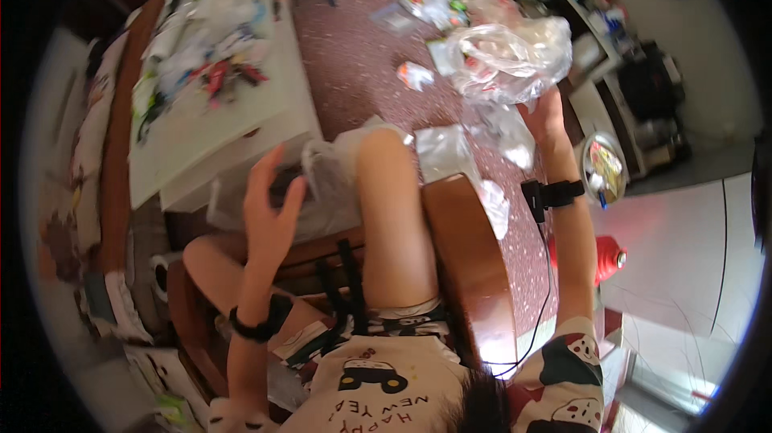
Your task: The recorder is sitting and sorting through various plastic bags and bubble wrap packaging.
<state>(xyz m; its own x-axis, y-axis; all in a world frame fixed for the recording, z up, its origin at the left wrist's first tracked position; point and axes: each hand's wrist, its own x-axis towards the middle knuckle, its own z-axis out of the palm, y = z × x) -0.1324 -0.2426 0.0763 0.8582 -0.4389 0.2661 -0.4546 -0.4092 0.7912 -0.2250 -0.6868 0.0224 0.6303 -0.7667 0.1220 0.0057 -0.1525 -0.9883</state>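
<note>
My right arm reaches out to the far right, and my right hand point(547, 118) grips the lower edge of a big, crumpled clear plastic bag point(515, 59). Its fingers are partly hidden by the film. Reddish and pale shapes show through the bag. My left hand point(269, 212) is raised beside my knee, thumb and fingers apart, with nothing in it. Just right of it, whitish translucent plastic bags point(326, 176) hang in front of the white table point(281, 103). Both wrists wear black straps.
Red tools or clips point(221, 79) and wrapped items lie on the table. A wooden chair arm point(470, 248) is right of my leg. On the speckled floor lie an orange-and-white packet point(415, 75) and several bags. A bin point(592, 192) and a red container point(609, 260) stand right. A black cable point(549, 288) hangs from my right wrist.
</note>
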